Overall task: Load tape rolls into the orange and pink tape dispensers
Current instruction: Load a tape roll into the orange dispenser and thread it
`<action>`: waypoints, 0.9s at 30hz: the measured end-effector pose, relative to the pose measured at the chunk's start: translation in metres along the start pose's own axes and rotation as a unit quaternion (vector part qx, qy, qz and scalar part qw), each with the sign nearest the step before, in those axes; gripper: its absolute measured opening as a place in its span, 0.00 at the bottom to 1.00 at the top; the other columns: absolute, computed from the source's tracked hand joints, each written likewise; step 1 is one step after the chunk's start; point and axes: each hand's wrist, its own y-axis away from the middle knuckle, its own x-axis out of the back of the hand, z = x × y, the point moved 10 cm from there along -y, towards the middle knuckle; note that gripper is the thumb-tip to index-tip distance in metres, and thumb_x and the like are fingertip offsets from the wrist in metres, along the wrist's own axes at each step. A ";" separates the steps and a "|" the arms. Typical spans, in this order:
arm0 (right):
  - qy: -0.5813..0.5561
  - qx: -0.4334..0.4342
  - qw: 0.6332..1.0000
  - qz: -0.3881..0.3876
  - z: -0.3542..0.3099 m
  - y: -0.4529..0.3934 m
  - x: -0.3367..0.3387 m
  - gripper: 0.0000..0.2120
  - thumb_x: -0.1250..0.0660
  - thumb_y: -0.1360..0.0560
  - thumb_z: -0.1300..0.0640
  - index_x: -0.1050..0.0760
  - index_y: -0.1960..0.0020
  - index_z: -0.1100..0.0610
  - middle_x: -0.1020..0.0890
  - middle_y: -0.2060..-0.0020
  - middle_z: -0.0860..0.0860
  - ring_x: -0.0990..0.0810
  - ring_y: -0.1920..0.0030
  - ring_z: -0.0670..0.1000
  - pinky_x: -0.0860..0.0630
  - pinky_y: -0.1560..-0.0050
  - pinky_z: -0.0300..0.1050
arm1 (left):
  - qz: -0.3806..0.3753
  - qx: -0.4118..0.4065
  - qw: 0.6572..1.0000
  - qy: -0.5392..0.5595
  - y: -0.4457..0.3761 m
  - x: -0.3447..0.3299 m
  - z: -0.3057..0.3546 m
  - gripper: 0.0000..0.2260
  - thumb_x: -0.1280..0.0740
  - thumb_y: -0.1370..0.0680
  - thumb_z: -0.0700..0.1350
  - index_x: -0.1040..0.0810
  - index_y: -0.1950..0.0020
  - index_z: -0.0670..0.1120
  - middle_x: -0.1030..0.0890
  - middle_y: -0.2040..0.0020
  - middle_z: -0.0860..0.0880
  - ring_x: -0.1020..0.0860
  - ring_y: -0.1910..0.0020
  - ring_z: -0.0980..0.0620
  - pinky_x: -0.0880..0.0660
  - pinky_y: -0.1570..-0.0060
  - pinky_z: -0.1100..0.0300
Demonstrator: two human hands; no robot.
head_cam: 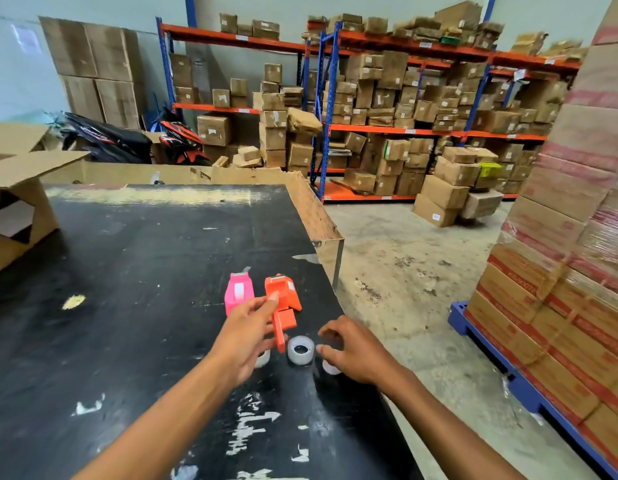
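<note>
— Well, where are the dispensers?
— Near the tabletop's (127,271) right edge: left hand (245,337) loosely pinches the orange dispenser (283,303); pink dispenser (239,292) beside it.
— Right hand (352,348)?
— Curled over a half-hidden roll (330,368); grip unclear. Another tape roll (300,349) lies between the hands.

two bare forearms, left hand (245,341) and right hand (356,351) (no sleeves, gloves or rings)

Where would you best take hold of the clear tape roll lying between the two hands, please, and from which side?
Grip the clear tape roll by its outer rim, coming from above. It lies flat on the black table with its hole facing up, so the fingers of the right hand, already beside it, can pinch across opposite sides.
</note>
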 end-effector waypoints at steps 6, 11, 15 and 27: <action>0.169 0.074 0.980 -0.068 -0.043 -0.009 -0.037 0.25 0.35 0.25 0.48 0.34 0.30 0.53 0.25 0.36 0.57 0.30 0.35 0.59 0.34 0.35 0.52 | 0.041 -0.019 0.999 -0.021 0.042 0.026 0.000 0.09 0.36 0.21 0.47 0.20 0.55 0.44 0.16 0.66 0.49 0.19 0.69 0.54 0.21 0.65 0.59; -0.207 0.064 0.976 0.017 -0.069 0.001 -0.013 0.27 0.27 0.29 0.58 0.31 0.32 0.55 0.20 0.49 0.53 0.20 0.51 0.49 0.23 0.48 0.41 | 0.074 -0.031 0.997 -0.012 0.073 0.055 0.001 0.10 0.36 0.21 0.48 0.20 0.51 0.44 0.13 0.66 0.50 0.16 0.67 0.56 0.22 0.63 0.60; -0.406 0.104 0.906 -0.057 -0.100 0.023 -0.005 0.30 0.25 0.32 0.64 0.30 0.34 0.51 0.15 0.60 0.46 0.17 0.58 0.42 0.21 0.56 0.33 | 0.091 -0.032 0.995 -0.001 0.080 0.067 0.004 0.10 0.35 0.22 0.48 0.19 0.49 0.43 0.13 0.61 0.48 0.15 0.64 0.53 0.21 0.64 0.60; -0.398 0.130 0.907 -0.044 -0.115 0.020 0.022 0.24 0.26 0.30 0.63 0.26 0.37 0.51 0.14 0.55 0.49 0.16 0.55 0.47 0.19 0.52 0.39 | -0.001 -0.033 0.999 0.001 0.044 0.040 0.012 0.17 0.30 0.28 0.53 0.18 0.48 0.41 0.14 0.56 0.41 0.15 0.59 0.47 0.18 0.59 0.55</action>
